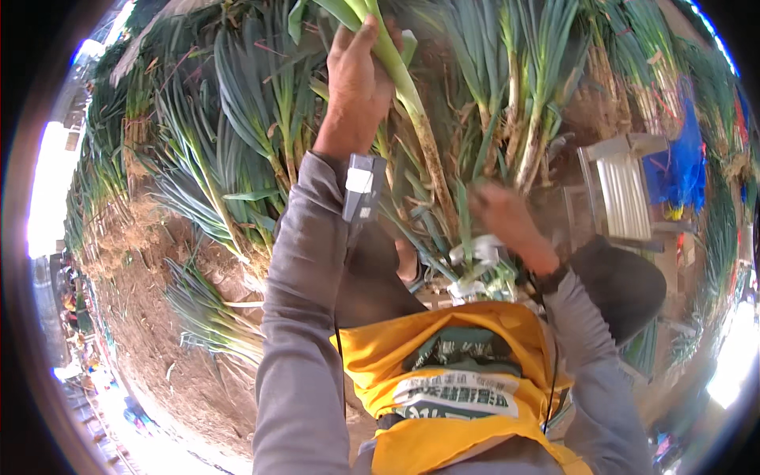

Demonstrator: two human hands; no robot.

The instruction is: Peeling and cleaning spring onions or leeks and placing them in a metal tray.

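In my raised left hand (pixel 356 83) is the upper, leafy part of a long leek (pixel 416 111), its fingers closed round it. The leek slants down toward my lap, and its lower stem has a brown, dirty outer skin. My right hand (pixel 511 222) is to the right of the stem's lower end, apart from it, with its fingers smeared by motion. Just below and left of that hand lie whitish plastic (pixel 483 257) and trimmed green leaf pieces (pixel 503 281). More leeks (pixel 530 119) stand or lean beyond my hands.
Leeks in heaps (pixel 253 103) ring the far side and left. A small bundle of leeks (pixel 218 313) lies on the brown dirt floor (pixel 158 340). On the right stand a stool-like frame with a pale slatted top (pixel 624 198) and some blue plastic sheeting (pixel 685 162).
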